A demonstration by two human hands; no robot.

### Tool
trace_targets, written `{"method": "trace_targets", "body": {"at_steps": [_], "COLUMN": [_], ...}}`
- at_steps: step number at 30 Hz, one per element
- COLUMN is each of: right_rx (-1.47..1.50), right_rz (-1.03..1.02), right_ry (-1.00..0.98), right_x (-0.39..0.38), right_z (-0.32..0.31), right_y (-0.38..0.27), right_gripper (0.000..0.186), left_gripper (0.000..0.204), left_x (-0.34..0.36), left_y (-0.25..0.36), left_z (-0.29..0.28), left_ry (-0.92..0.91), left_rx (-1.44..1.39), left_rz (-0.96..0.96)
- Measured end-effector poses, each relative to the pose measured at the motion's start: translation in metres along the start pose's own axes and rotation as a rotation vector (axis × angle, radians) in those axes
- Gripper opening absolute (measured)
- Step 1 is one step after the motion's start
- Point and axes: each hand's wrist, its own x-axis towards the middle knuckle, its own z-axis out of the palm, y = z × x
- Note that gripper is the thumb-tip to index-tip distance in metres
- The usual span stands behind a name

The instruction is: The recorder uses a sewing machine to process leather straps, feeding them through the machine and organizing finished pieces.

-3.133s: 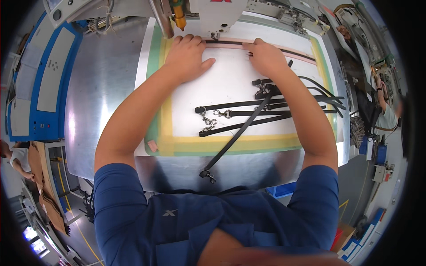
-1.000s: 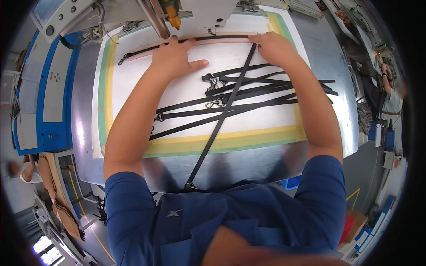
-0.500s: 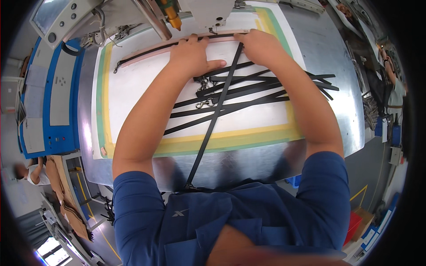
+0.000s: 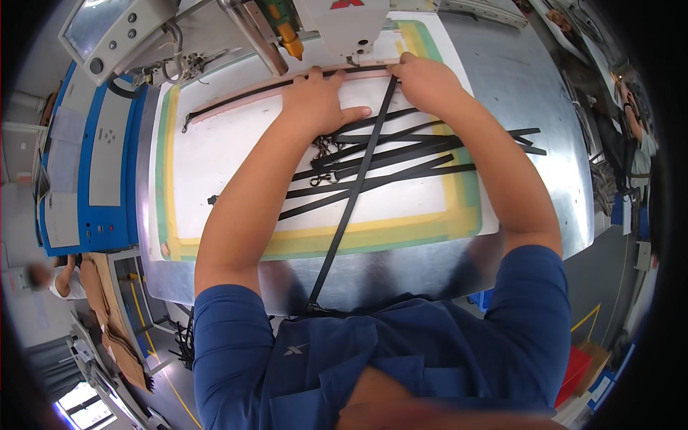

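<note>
A black strap [image 4: 251,93] lies along a pale pink strip [image 4: 276,97] on a white sheet, below the sewing machine head [image 4: 345,29]. My left hand [image 4: 313,102] rests on the strap with its fingers spread and thumb out to the side. At the strip's right end my right hand [image 4: 428,84] pinches the strap, its fingertips partly hidden. From there a length of black strap [image 4: 351,197] runs down across the sheet to the table's near edge. Under it several loose black straps [image 4: 401,156] lie crossed, with metal snap hooks [image 4: 324,178] among them.
Yellow and green tape [image 4: 358,242] borders the white sheet [image 4: 215,172] on a shiny metal table [image 4: 534,186]. Close above my left hand is an orange-tipped nozzle [image 4: 292,46]. A blue machine cabinet [image 4: 107,172] stands at the left. Another person [image 4: 63,278] is beyond it.
The view has shifted slightly, with the machine head lower and farther right in it. Both hands keep their places on the strap. A black strap end now shows left of my left forearm.
</note>
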Motion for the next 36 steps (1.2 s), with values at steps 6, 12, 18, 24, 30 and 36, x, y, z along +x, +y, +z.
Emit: {"method": "trace_targets", "body": {"at_steps": [6,12,18,24,30,36], "right_rx": [0.131,0.122,0.155,0.237,0.260,0.245], "right_rz": [0.013,-0.004,-0.018,-0.074,-0.143,-0.120], "right_ry": [0.137,0.129,0.114,0.143,0.222,0.190], "right_x": [-0.002,0.003,0.003,-0.002,-0.004,-0.007], "right_z": [0.015,0.011,0.020,0.028,0.037,0.034], "right_y": [-0.009,-0.013,-0.008,-0.006,0.005,0.009], "right_gripper": [0.035,0.030,0.041,0.041,0.031,0.022], "left_gripper": [0.097,0.096,0.094,0.092,0.077,0.056], "left_x": [0.005,0.007,0.006,0.008,-0.004,-0.099], "left_y": [0.009,0.012,0.014,0.006,-0.003,0.026], "left_z": [0.005,0.003,0.005,0.011,0.022,0.012], "left_ry": [0.025,0.002,0.020,0.037,0.104,0.332], "left_rx": [-0.008,0.009,0.013,0.009,-0.146,-0.147], "left_rz": [0.013,-0.015,-0.020,-0.008,0.044,0.218]}}
